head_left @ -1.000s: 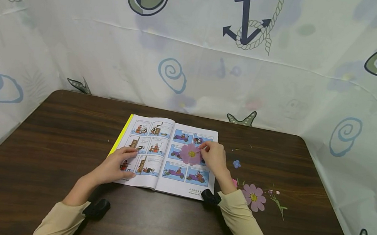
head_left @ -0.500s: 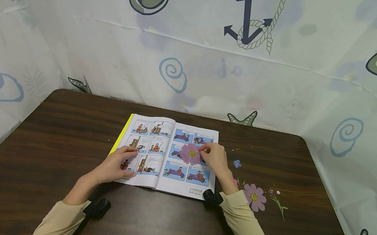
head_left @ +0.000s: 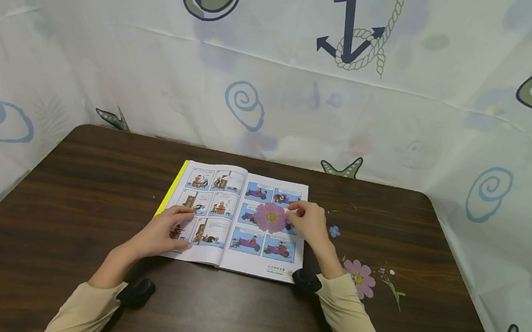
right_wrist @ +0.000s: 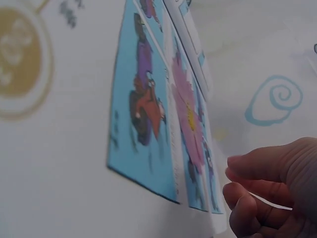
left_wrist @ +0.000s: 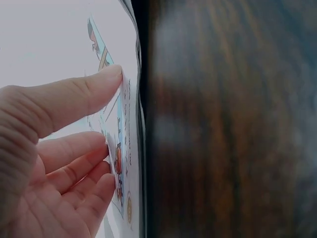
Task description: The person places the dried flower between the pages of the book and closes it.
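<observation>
A comic book (head_left: pixel 254 266) lies open on the brown table, a yellow edge at its left side. Flat on its right page is a pressed pink-purple flower (head_left: pixel 270 218) with a yellow centre. My right hand (head_left: pixel 309 224) hovers just right of this flower, thumb and finger close together with nothing seen between them. In the right wrist view a small gap separates those fingertips (right_wrist: pixel 237 162) from the flower (right_wrist: pixel 187 106). My left hand (head_left: pixel 160 233) rests on the lower left page, its fingers relaxed and the thumb apart.
Right of the book lie a small blue flower (head_left: pixel 334 231), a second pink-purple flower (head_left: pixel 358 279) partly behind the right sleeve, and a thin green sprig (head_left: pixel 393 291) with tiny blossoms. A white printed cloth (head_left: pixel 268 150) hangs behind the table (head_left: pixel 70 193).
My right hand has let go of the flower's edge and moved slightly right. The flower stays on the right page. My left hand keeps its place.
</observation>
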Motion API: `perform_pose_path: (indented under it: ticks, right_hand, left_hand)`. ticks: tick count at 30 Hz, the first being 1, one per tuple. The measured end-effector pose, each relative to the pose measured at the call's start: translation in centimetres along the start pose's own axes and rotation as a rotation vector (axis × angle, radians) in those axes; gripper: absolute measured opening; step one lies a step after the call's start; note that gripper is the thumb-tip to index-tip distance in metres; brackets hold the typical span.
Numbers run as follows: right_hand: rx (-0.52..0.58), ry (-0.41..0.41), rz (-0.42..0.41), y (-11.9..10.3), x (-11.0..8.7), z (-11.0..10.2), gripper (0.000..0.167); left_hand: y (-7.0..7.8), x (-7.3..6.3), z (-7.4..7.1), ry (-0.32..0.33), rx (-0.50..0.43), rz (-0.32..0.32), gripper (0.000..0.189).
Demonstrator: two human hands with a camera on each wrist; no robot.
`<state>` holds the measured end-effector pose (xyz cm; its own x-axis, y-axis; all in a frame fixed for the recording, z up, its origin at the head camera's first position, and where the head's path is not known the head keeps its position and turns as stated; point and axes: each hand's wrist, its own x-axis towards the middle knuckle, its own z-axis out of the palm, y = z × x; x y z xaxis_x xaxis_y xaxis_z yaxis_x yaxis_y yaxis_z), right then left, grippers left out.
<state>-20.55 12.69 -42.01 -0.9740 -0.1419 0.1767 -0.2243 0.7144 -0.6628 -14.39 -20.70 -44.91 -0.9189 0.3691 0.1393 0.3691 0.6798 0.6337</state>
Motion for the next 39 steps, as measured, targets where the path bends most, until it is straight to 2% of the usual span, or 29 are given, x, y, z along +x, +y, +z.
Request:
perform_pose_path:
  ticks: [7, 12, 18, 24, 33, 39]
  right_hand:
    - [0.04, 0.07, -0.053, 0.3, -0.4, -1.4, 0.01]
    - [0.044, 0.087, -0.041, 0.7, -0.8, -2.3, 0.011]
    - [0.046, 0.103, -0.003, 1.0, -1.4, -3.4, 0.01]
    - [0.059, 0.129, 0.013, 1.5, -2.3, -4.1, 0.009]
    - [0.046, 0.13, 0.029, 2.9, -3.6, -4.8, 0.011]
    - [0.032, 0.117, 0.048, 3.8, -4.4, -5.7, 0.013]
  left_hand:
    - [0.7, 0.0, -0.6, 0.037, 0.001, 0.013, 0.06]
    - [1.6, 0.3, -0.6, 0.077, -0.002, 0.049, 0.056]
    - [3.7, 1.2, 0.0, 0.13, -0.057, 0.092, 0.049]
    - [5.4, 2.3, 1.1, 0.121, -0.123, 0.185, 0.047]
    - [7.5, 3.5, 3.0, 0.084, -0.195, 0.252, 0.039]
    - [9.2, 4.1, 4.0, 0.027, -0.207, 0.314, 0.038]
